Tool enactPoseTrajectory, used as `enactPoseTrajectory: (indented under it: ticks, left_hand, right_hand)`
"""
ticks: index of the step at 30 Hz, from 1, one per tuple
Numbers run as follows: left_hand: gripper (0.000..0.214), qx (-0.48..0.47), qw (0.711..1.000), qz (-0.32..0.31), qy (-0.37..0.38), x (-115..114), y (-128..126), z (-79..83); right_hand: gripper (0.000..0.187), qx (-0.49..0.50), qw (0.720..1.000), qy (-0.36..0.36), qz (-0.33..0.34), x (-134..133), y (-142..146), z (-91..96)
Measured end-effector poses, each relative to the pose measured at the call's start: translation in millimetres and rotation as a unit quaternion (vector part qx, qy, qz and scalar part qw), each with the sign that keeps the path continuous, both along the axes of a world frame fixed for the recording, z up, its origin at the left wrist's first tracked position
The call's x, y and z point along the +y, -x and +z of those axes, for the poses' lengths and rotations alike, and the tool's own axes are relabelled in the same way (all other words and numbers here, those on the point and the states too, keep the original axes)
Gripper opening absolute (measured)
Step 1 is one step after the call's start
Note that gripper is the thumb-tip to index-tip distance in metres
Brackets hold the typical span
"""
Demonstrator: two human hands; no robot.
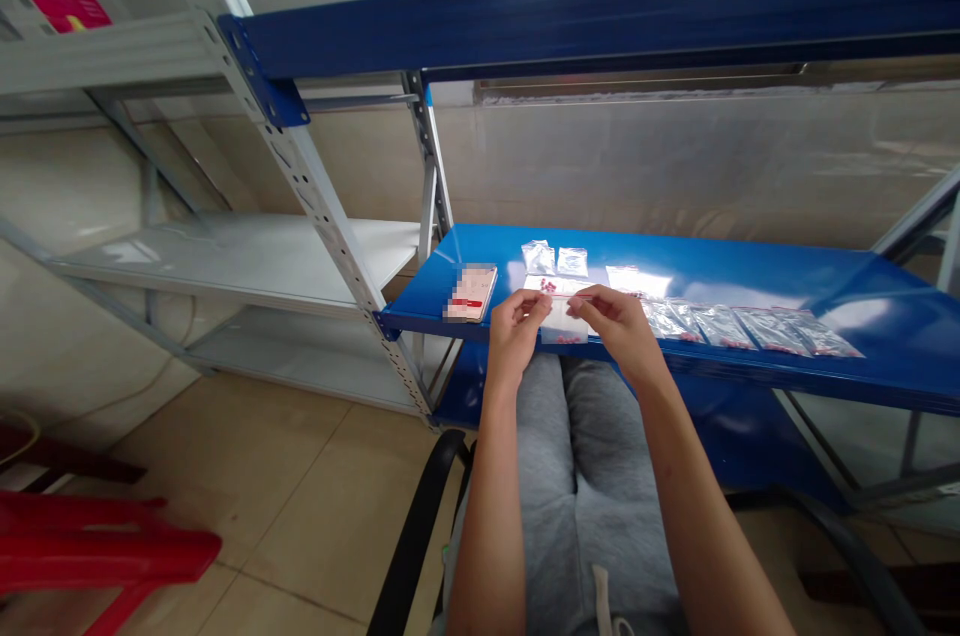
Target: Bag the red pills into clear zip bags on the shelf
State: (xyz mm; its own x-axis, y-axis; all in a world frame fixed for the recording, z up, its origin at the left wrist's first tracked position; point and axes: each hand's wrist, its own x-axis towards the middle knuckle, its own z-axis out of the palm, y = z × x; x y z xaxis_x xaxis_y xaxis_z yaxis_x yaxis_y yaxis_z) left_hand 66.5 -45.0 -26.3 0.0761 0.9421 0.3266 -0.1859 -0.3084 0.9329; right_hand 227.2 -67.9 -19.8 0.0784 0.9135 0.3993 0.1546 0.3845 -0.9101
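Between my two hands is a small clear zip bag (564,324) with a red line along its top and some small red pieces at its bottom. My left hand (520,318) pinches the top edge on the left, and my right hand (609,318) pinches it on the right. Behind the bag, a white sheet (534,284) lies on the shelf with a few small red pieces (548,286) on it. Farther back are two small clear bags (573,262). To the right of my right hand, several flat clear bags (724,326) with red bits lie in a row.
The blue metal shelf (780,276) runs across in front of me. At its left end lies a small stack with a pinkish top (475,294), partly blurred. A blue beam (570,28) crosses above. A red plastic stool (112,551) stands at the lower left, and black chair armrests (420,526) flank my legs.
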Motion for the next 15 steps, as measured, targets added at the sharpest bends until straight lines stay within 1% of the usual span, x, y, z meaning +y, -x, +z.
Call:
enactPoseTrajectory:
  ticks: [7, 15]
  left_hand:
    - [0.026, 0.018, 0.999, -0.031, 0.003, 0.8, 4.1, -1.9]
    - [0.024, 0.019, 0.999, -0.032, -0.004, 1.7, 1.3, -4.6]
  right_hand:
    - [0.020, -0.011, 1.000, -0.022, 0.006, -3.9, -2.5, 2.5]
    - [0.028, 0.004, 0.998, 0.038, 0.048, -6.4, 0.5, 4.8]
